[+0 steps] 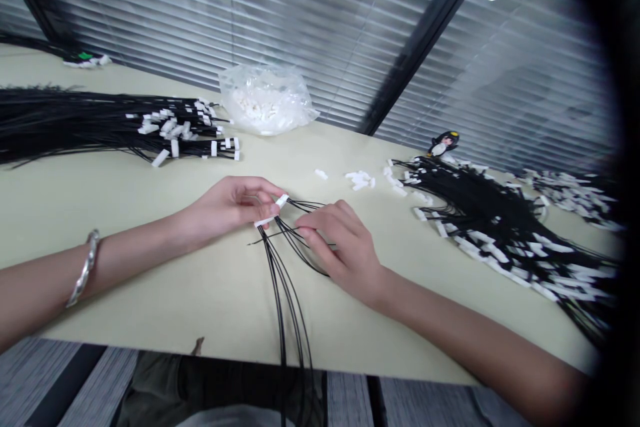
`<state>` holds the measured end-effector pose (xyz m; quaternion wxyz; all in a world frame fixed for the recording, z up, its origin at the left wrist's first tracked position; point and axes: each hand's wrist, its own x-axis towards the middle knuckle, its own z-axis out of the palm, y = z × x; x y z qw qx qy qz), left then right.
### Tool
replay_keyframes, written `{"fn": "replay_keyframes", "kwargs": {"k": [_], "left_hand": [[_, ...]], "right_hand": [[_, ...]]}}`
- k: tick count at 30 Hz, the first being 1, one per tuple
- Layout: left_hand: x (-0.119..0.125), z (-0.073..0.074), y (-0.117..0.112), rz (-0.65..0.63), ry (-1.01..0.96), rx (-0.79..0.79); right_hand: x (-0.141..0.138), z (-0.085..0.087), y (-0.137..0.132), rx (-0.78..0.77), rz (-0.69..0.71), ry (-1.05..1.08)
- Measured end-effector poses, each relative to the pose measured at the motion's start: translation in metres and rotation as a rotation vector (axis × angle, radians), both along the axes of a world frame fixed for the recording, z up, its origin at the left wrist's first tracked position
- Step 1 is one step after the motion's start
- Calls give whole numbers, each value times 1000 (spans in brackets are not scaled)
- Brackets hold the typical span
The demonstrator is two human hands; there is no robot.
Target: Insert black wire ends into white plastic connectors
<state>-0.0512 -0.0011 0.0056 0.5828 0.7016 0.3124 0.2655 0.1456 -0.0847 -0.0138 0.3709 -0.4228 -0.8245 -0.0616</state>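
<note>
Between the thumb and fingers of my left hand (237,203) is a long white connector housing (267,217), tilted up to the right. Several thin black wires (287,273) run out of it, some hanging down over the table's front edge, others curving right beneath my other hand. My right hand (340,243) pinches a single black wire (273,236) between thumb and forefinger. Its bare end points left, just below the housing and apart from it. The palm side of the right hand is hidden.
A bundle of black wires (75,123) with white connectors lies at the left. Behind it sits a clear bag (265,103) of white parts. Loose white housings (360,179) lie mid-table. Finished-looking harnesses (480,213) spread at the right, beside a small penguin-like figure (444,143).
</note>
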Motion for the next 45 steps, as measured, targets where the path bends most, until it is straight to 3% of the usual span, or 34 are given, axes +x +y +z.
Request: {"fn": "replay_keyframes", "kwargs": {"k": [9, 15, 26, 32, 45], "left_hand": [[0, 1, -2, -4, 2, 0], [1, 1, -1, 4, 10, -8], [0, 3, -2, -9, -2, -17], [0, 1, -1, -9, 0, -14], [0, 1, 0, -14, 12, -6]], "right_hand": [[-1, -2, -1, -7, 40, 38], [-3, 3, -1, 28, -4, 48], [-1, -2, -1, -14, -24, -12], [-3, 0, -1, -71, -107, 47], [-3, -4, 2, -71, -49, 26]]}}
